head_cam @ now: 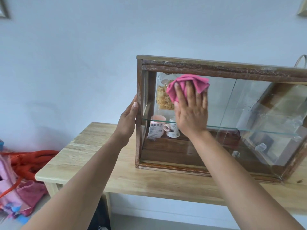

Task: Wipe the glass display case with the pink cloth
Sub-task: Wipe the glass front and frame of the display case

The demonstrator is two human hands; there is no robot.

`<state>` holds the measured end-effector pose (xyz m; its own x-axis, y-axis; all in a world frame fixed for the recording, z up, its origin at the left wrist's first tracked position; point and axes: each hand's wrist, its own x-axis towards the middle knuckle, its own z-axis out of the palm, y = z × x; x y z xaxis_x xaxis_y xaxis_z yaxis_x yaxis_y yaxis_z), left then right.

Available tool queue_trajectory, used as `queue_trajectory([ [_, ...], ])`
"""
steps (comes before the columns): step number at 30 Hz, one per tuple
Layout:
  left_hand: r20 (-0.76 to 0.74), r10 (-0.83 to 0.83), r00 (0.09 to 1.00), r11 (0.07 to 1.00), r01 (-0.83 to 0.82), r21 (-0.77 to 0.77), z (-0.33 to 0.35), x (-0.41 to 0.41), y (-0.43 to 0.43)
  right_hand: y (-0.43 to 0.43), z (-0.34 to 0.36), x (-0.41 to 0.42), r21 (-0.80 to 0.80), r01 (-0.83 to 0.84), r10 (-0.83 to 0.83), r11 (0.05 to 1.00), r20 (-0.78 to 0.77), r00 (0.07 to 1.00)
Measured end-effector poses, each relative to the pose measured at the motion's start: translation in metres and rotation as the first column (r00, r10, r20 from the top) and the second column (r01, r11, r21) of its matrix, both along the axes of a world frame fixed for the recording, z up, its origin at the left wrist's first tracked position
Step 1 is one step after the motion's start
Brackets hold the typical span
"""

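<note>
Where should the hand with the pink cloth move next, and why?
Probably sweep the right hand and folded pink cloth rightward across the wood-framed glass display case: they press only its front pane's upper left, while the left hand steadies its left side.

A glass display case [216,67] with a brown wood frame sits on a light wood table [83,155], at about 3 o'clock in the picture. The right hand [191,112] lies flat, fingers straight, and presses a pink cloth [199,83] on the front glass, near the case's 11 o'clock corner. The left hand [127,120] rests on the case's left post, at 9 o'clock from the cloth hand.

Inside, a bag of pasta [163,98] stands behind the cloth. A pink cup [157,119] and a white cup [172,130] sit under it, at 6 o'clock. A pile of red and pink clothes [25,171] lies at 8 o'clock.
</note>
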<state>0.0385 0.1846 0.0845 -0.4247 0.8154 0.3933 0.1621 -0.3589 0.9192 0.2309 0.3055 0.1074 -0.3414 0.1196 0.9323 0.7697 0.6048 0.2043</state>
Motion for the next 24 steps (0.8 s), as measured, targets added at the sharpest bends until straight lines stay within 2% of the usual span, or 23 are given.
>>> queue_trajectory([
  [6, -0.017, -0.023, 1.0, 1.0, 0.022, -0.015, 0.002, -0.002, -0.001, -0.02, 0.016, -0.051, 0.119, -0.084, 0.062, 0.989, 0.178, 0.982],
  [10, -0.062, -0.016, 0.998, 1.0, 0.015, -0.004, 0.004, -0.001, -0.001, -0.022, 0.007, -0.057, 0.085, -0.085, 0.066, 0.993, 0.209, 0.976],
  [13, -0.043, -0.027, 0.999, 1.0, 0.027, -0.009, 0.002, 0.0, -0.002, -0.023, -0.04, -0.052, 0.024, -0.085, 0.071, 0.996, 0.344, 0.936],
  [15, -0.023, -0.026, 0.999, 1.0, 0.026, -0.012, 0.002, 0.001, -0.002, -0.027, -0.083, -0.041, -0.023, -0.057, 0.061, 0.998, 0.459, 0.887],
  [18, 0.001, -0.01, 1.0, 1.0, 0.01, 0.006, 0.002, 0.004, -0.002, -0.035, -0.138, -0.02, -0.057, 0.032, 0.015, 0.998, 0.67, 0.742],
  [21, 0.024, 0.045, 0.999, 0.998, -0.046, 0.052, -0.002, 0.006, 0.002, -0.048, -0.158, -0.013, -0.081, 0.124, -0.009, 0.989, 0.803, 0.596],
  [24, 0.016, 0.105, 0.994, 0.991, -0.106, 0.083, -0.005, 0.007, 0.007, -0.053, -0.156, -0.012, -0.06, 0.165, -0.03, 0.985, 0.87, 0.492],
])
